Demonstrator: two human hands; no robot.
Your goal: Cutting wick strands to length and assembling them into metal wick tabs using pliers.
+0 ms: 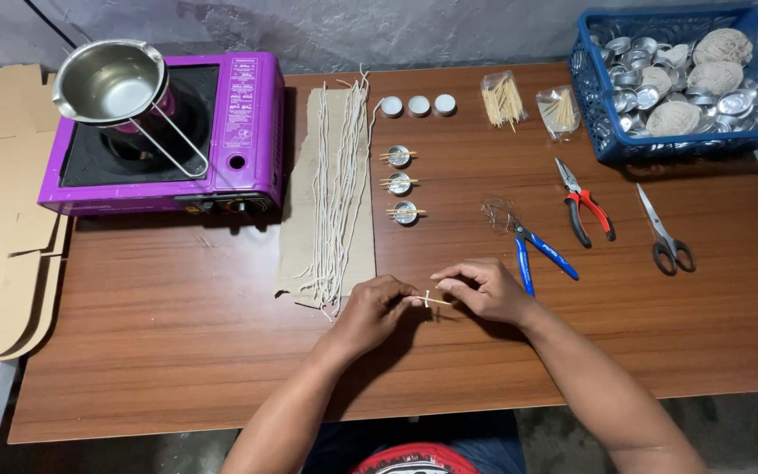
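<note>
Left hand: the left hand [377,307] pinches one end of a pair of toothpicks [432,301] low over the wooden table [177,307].
Right hand: the right hand [482,288] grips the other end, fingers curled.
Wick: a short white wick piece [427,298] stands clamped between the toothpicks.
Nearby: blue pliers [539,253] lie just beside the right hand; cut wicks [337,189] lie on cardboard; three small metal cups [400,183] carry toothpick pairs.
</note>
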